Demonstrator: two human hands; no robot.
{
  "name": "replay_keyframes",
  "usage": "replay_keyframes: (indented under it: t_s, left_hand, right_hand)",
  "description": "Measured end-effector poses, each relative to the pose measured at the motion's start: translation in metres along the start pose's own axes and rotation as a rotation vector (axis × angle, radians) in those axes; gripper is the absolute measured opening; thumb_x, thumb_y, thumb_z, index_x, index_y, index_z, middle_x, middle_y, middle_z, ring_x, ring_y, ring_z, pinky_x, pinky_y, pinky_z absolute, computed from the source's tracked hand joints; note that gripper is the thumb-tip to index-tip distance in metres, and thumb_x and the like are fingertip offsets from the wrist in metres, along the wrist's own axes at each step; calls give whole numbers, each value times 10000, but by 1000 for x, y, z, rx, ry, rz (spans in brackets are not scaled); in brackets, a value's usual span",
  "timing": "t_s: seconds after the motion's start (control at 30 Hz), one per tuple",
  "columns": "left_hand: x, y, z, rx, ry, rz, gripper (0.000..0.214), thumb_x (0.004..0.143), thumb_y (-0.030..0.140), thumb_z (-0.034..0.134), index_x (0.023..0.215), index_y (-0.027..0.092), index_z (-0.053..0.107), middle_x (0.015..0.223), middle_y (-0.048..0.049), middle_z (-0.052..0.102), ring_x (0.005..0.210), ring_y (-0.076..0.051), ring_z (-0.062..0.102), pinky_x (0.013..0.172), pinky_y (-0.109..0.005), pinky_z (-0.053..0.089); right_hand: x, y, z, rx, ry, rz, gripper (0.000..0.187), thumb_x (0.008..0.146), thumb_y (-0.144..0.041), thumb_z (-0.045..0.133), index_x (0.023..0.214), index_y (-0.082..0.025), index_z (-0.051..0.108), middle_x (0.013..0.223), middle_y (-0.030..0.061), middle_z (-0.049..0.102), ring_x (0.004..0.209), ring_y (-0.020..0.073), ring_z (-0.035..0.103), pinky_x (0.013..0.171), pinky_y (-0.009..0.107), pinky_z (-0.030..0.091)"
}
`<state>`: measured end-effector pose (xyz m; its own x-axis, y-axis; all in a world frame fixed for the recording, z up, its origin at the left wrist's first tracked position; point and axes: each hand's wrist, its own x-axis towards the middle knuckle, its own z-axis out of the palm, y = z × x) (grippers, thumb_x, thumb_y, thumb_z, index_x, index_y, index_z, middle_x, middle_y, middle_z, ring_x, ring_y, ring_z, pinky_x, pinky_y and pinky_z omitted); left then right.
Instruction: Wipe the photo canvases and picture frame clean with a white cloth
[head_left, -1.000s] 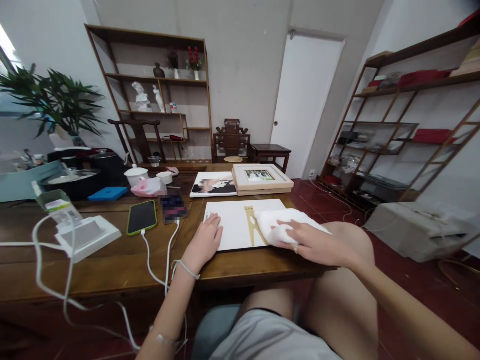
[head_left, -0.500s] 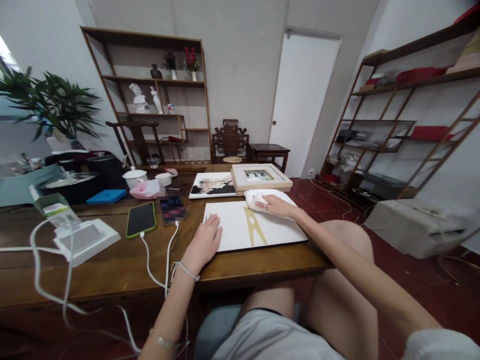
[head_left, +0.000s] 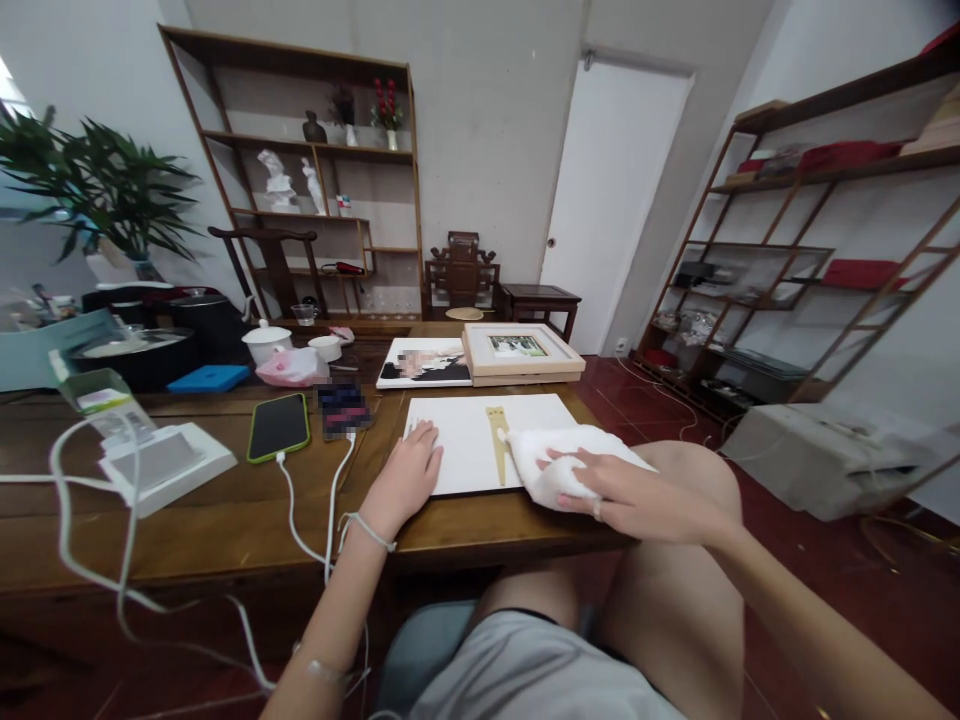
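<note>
A white board [head_left: 469, 440] lies flat on the wooden table [head_left: 225, 520] in front of me, with a thin golden stand piece [head_left: 496, 432] on it. My left hand [head_left: 407, 478] rests on the board's near left corner, fingers loosely curled, holding nothing. My right hand [head_left: 626, 492] presses a bunched white cloth [head_left: 559, 458] onto the board's near right corner, fingers gripping the cloth.
Behind the board lie a photo print [head_left: 424, 362] and a light wooden picture frame [head_left: 521, 353]. To the left are a green-cased phone [head_left: 278, 426] on a white cable, a white box [head_left: 161, 460], a blue pad, cups and a plant. Shelves line the walls.
My right hand drew the cloth from the board's far right corner back to the near right corner. My left hand stayed on the board's left corner.
</note>
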<state>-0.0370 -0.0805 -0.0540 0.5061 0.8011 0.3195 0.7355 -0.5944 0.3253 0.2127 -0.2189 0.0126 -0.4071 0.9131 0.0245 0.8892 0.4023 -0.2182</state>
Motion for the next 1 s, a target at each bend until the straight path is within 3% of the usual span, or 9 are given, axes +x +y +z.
replay_keyframes:
  t_s: [0.1,0.2,0.37,0.47,0.53,0.63,0.83,0.9,1.0]
  left_hand:
    - [0,0,-1,-1,-6,-6,392,888,200,327,1204,53,507,1357,-196,452,1300,-277,366,1040,-464,332]
    - [0,0,-1,8,-7,-3,390,893,202,321,1203,52,505,1356,-195,453,1303,-272,362,1038,-458,336]
    - [0,0,-1,17,7,3,378,890,197,330,1198,70,509,1343,-189,471,1295,-269,377,1035,-462,342]
    - [0,1,-1,18,3,0,382,889,199,330,1202,70,507,1342,-190,472,1294,-273,378,1029,-467,349]
    - [0,0,-1,14,3,3,384,888,199,333,1203,65,508,1342,-192,471,1294,-272,378,1030,-464,349]
    - [1,0,0,11,3,4,389,887,201,341,1206,54,509,1348,-196,464,1293,-273,380,1036,-462,343]
    - [0,0,0,12,-10,-6,398,892,204,332,1210,40,507,1355,-195,455,1303,-272,362,1047,-453,328]
    - [0,0,0,15,-10,-6,395,893,204,329,1208,48,509,1358,-192,453,1306,-270,358,1046,-452,329]
    - [0,0,1,13,5,0,387,891,201,328,1200,60,513,1353,-191,460,1298,-270,372,1037,-464,338]
  right_hand:
    - [9,9,4,45,54,82,394,919,-465,330,811,-183,583,912,96,631,874,243,560,811,348,398]
    - [42,25,11,67,170,131,420,925,-481,304,713,-188,519,775,62,593,730,202,539,722,322,409]
    - [106,34,19,16,280,74,418,951,-440,254,716,-183,486,777,63,597,718,197,547,694,316,412]
    - [119,30,22,-10,256,31,366,949,-388,306,755,-165,522,847,98,615,841,237,566,791,367,404]
    - [113,25,25,-39,228,-17,286,937,-318,356,822,-151,558,966,132,614,1047,281,517,904,420,352]
    - [85,12,28,-104,160,-124,204,898,-178,392,966,-139,580,1115,152,585,1280,292,326,1012,482,254]
    - [23,-28,23,-115,92,-269,191,880,-179,423,931,-128,599,1283,178,502,1328,270,254,1063,478,216]
    - [16,-32,21,-96,77,-266,187,883,-181,417,912,-133,595,1285,170,502,1311,264,286,1050,453,242]
    - [24,-23,18,-53,121,-115,256,929,-283,361,881,-147,573,1046,149,616,1061,249,519,890,385,388]
